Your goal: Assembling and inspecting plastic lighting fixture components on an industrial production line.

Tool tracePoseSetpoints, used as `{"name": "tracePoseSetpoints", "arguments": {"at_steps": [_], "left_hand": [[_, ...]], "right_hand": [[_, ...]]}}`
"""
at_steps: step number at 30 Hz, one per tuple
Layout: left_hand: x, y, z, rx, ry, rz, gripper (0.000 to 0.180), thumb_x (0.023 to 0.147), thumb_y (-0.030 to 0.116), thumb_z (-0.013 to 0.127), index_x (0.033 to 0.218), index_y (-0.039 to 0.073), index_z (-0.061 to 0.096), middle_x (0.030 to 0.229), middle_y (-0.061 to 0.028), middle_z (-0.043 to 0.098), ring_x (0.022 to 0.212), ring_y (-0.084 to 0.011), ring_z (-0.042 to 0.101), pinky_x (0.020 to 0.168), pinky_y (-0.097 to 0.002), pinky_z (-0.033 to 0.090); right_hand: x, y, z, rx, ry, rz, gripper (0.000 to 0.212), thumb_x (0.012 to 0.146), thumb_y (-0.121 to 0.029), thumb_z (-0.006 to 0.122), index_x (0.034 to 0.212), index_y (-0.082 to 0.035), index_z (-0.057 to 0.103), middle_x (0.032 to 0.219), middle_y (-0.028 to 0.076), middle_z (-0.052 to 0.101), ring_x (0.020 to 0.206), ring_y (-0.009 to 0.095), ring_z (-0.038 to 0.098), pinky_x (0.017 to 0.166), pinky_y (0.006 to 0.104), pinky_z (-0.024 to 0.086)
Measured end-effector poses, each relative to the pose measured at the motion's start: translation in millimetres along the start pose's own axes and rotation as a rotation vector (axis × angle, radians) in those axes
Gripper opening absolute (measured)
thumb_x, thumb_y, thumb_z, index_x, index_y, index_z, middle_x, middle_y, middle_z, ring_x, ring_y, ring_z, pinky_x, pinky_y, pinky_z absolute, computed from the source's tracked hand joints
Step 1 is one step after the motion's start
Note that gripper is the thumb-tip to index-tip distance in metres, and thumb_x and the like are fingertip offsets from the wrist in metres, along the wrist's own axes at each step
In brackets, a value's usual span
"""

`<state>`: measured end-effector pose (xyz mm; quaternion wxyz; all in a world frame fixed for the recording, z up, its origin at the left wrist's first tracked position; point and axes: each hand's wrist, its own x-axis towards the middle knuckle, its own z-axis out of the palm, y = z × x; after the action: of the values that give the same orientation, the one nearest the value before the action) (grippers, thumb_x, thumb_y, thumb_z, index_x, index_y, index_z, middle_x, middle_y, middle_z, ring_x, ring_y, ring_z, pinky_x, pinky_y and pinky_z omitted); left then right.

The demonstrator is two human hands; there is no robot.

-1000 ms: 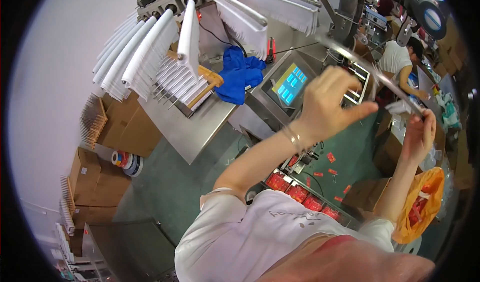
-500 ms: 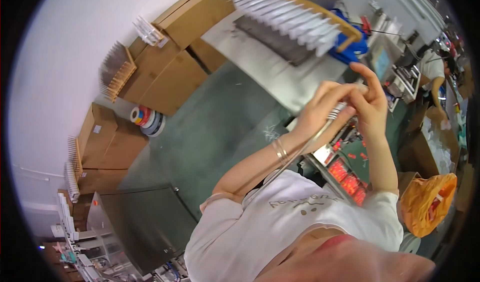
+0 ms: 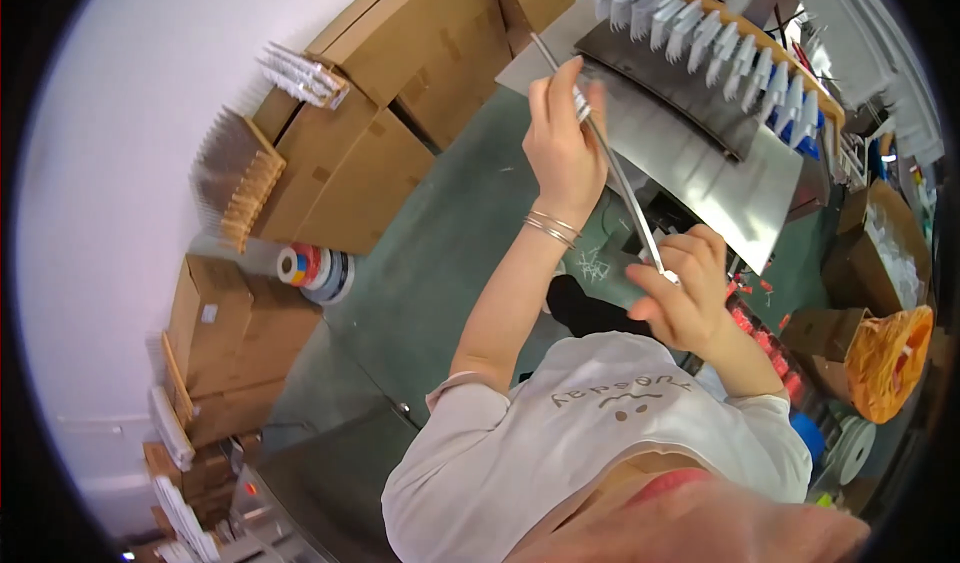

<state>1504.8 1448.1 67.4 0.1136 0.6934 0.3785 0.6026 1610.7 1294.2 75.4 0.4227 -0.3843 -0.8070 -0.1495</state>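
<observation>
A long thin grey rod or cable slants between my hands, from upper left down to the right. My left hand, raised higher and farther away, has its fingers closed around the strand near a small white banded part. Nearer to my body, my right hand pinches the lower end, where a small whitish tip shows between the fingers. Whether the strand is stiff or flexible I cannot tell. Both hands are in the air, in front of the metal table.
A metal table carries a dark mat; above it hangs a wooden rack with rows of white pieces. Cardboard boxes are stacked at the left, near tape-like reels. An orange bag and red pieces sit at the right.
My hands, close together before, are now apart: the left has moved up and left, the right down toward me. The strand now stretches between them. The view has turned, shifting the table right.
</observation>
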Motion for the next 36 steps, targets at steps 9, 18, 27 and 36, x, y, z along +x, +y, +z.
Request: {"name": "tracePoseSetpoints", "arguments": {"at_steps": [9,18,27,36], "left_hand": [[95.8,-181.5,53.2,-0.843,-0.622,-0.29,0.071,0.073,0.005,0.067,0.134,0.002,0.03,0.135,-0.0132,0.038,0.123,-0.0243,0.041,0.097,-0.0358,0.036],[172.0,-221.7,183.4,-1.455,-1.083,-0.482,0.051,0.085,0.016,0.063,0.129,0.006,0.039,0.126,-0.004,0.046,0.105,-0.0154,0.052,0.094,-0.0336,0.043],[194.2,-210.1,201.2,-1.404,-1.32,-0.525,0.06,0.067,0.009,0.078,0.118,0.005,0.046,0.115,-0.0054,0.054,0.109,-0.0183,0.05,0.096,-0.0339,0.037],[203.2,-209.0,169.1,-1.457,-1.382,-0.335,0.057,0.071,0.008,0.076,0.115,0.0,0.041,0.114,-0.009,0.051,0.108,-0.0182,0.051,0.091,-0.0317,0.044]], "right_hand": [[39.8,46.1,60.2,0.013,0.188,0.317,0.045,0.095,-0.041,0.042,0.087,-0.001,0.061,0.081,0.01,0.062,0.071,0.026,0.058,0.067,0.0403,0.04],[119.9,14.7,125.9,-0.317,0.379,0.618,0.038,0.096,-0.029,0.041,0.076,-0.001,0.057,0.07,0.011,0.062,0.061,0.024,0.057,0.066,0.0399,0.036],[215.7,-4.0,215.2,-0.72,0.534,0.943,0.03,0.094,-0.019,0.04,0.077,-0.001,0.057,0.07,0.013,0.062,0.063,0.023,0.055,0.078,0.0449,0.034],[247.3,13.6,247.2,-0.832,0.555,1.08,0.034,0.095,-0.019,0.04,0.076,0.002,0.058,0.069,0.014,0.061,0.065,0.021,0.053,0.086,0.0467,0.032]]}}
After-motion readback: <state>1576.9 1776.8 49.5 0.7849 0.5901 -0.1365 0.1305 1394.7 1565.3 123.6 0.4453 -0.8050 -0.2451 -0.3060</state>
